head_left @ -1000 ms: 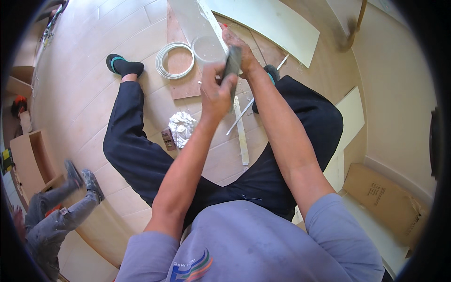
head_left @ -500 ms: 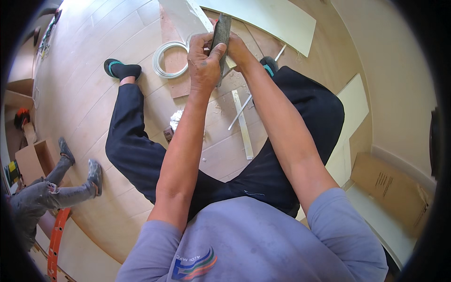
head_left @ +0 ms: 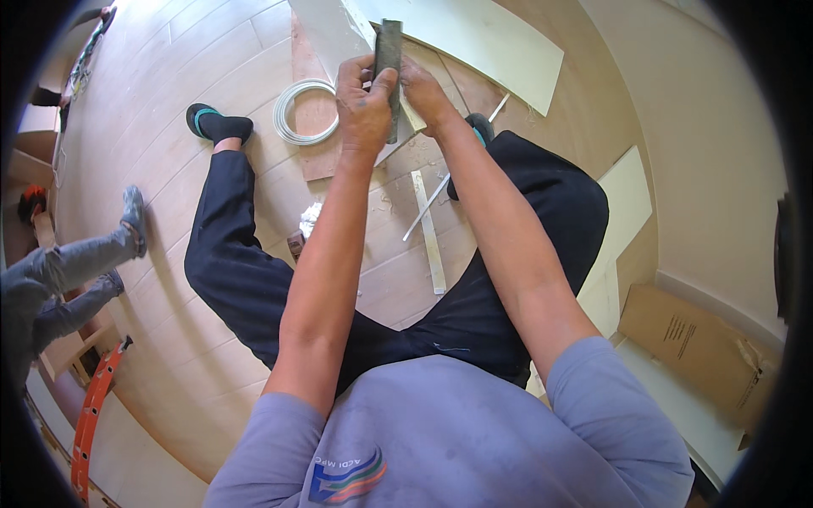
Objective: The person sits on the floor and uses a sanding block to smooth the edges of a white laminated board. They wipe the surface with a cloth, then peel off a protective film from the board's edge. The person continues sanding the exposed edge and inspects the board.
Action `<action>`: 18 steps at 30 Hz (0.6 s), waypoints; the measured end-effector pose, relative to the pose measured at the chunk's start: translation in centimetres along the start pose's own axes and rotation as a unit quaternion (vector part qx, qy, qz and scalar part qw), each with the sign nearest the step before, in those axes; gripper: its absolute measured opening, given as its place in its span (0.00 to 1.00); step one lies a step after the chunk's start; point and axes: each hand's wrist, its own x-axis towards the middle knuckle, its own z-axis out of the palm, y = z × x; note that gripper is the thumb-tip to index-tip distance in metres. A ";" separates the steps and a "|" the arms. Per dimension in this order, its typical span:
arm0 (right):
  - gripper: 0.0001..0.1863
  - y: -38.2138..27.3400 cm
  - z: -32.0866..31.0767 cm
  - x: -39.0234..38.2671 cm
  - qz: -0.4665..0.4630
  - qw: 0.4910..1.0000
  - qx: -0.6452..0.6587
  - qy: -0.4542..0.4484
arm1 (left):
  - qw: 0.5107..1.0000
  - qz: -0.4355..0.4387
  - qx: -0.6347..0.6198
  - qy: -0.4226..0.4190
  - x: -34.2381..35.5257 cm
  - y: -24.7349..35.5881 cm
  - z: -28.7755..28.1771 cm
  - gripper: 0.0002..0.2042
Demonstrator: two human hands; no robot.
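My left hand (head_left: 364, 110) is wrapped round a dark grey flat bar-like tool (head_left: 388, 42), held lengthways along the edge of a long pale board (head_left: 334, 25). My right hand (head_left: 423, 97) grips that board just beside the tool, near its lower end. A coil of white edging strip (head_left: 288, 127) lies left of my hands on a pinkish board (head_left: 305, 51). Below my hands lie a pale batten (head_left: 428, 229), a thin white strip (head_left: 413, 224), small shavings, and white crumpled material (head_left: 309, 218) beside a small brown block-like object (head_left: 295, 244), partly behind my left forearm.
Large white panels (head_left: 508, 51) lie at the upper right. Flattened cardboard (head_left: 686, 339) rests by the right wall. At the left are a co-worker's legs (head_left: 80, 258), an orange ladder-like rail (head_left: 93, 423) and wooden boxes (head_left: 30, 165). My outstretched legs frame the work area.
My left hand and the dark tool have moved up along the board and now stand more upright. The co-worker's legs at the left have stepped upward in the picture, uncovering more orange rail.
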 end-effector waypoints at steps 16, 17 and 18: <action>0.35 1.1 -0.1 0.5 -0.003 0.995 -0.096 0.027 | 0.736 -0.276 -0.608 -0.108 -4.4 -2.0 -5.7 0.19; 0.40 0.7 0.2 -0.1 -0.001 0.995 -0.101 0.015 | 0.734 -0.278 -0.611 -0.103 -4.4 -2.3 -5.8 0.19; 0.46 -0.6 0.9 -1.1 0.000 0.994 -0.106 0.001 | 0.733 -0.277 -0.614 -0.097 -4.5 -2.4 -5.9 0.19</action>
